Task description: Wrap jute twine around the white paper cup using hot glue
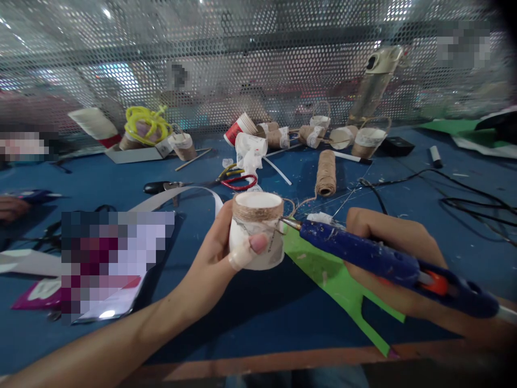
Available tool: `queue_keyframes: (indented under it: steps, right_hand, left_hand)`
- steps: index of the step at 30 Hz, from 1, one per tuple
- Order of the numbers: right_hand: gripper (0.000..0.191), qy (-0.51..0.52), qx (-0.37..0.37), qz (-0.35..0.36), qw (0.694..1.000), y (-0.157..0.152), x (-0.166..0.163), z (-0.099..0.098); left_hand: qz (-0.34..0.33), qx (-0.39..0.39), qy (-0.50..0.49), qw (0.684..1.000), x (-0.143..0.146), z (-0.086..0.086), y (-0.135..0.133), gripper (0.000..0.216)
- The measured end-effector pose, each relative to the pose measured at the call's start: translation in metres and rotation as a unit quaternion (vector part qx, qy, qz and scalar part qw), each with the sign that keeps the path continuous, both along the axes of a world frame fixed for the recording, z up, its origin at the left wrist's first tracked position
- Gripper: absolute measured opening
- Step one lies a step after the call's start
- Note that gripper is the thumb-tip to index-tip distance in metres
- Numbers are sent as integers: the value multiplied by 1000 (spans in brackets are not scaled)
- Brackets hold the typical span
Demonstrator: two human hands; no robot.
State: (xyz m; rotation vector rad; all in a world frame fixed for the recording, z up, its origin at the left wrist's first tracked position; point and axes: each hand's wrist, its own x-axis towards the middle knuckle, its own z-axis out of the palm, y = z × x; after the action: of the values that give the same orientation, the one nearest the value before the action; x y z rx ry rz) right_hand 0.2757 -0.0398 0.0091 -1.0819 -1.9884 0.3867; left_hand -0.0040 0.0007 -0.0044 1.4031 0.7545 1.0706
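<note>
My left hand [220, 258] is closed round a small white paper cup [258, 240], held upright above the blue table. A band of brown twine [257, 211] wraps the cup's rim. My right hand [393, 253] grips a blue hot glue gun [388, 261] with an orange trigger. Its metal nozzle [290, 222] points left and touches the cup just under the twine band. A strand of twine trails from the cup toward a twine spool [325, 172] farther back.
A green paper sheet [343, 285] lies under my right hand. Red-handled scissors [238, 180], several twine-wrapped cups [315, 134], black cables [464, 196] and a perforated metal screen [258, 59] lie beyond. Another person's hand [12, 207] holds a tool at far left.
</note>
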Motion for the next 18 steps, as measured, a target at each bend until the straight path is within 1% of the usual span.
queue_keyframes:
  steps: [2,3,6,11,18]
  right_hand:
    - [31,2,0,2,1000,1,0,3]
    - [30,-7,-21,3,1000,1,0,4]
    - [30,-2,-49,-2,999,2,0,6]
    - [23,10,-77,-8,997,4,0,4]
    - [20,17,-106,-34,994,8,1,4]
  left_hand:
    - [-2,-2,-1,1000,0,0,0,46]
    - [-2,-4,0,1000,-1,0,0,47]
    - [-5,-16,1,1000,-1,0,1,49]
    - [-1,-30,-10,1000,-1,0,3,49]
    - [6,-59,-21,998,2,3,2,48]
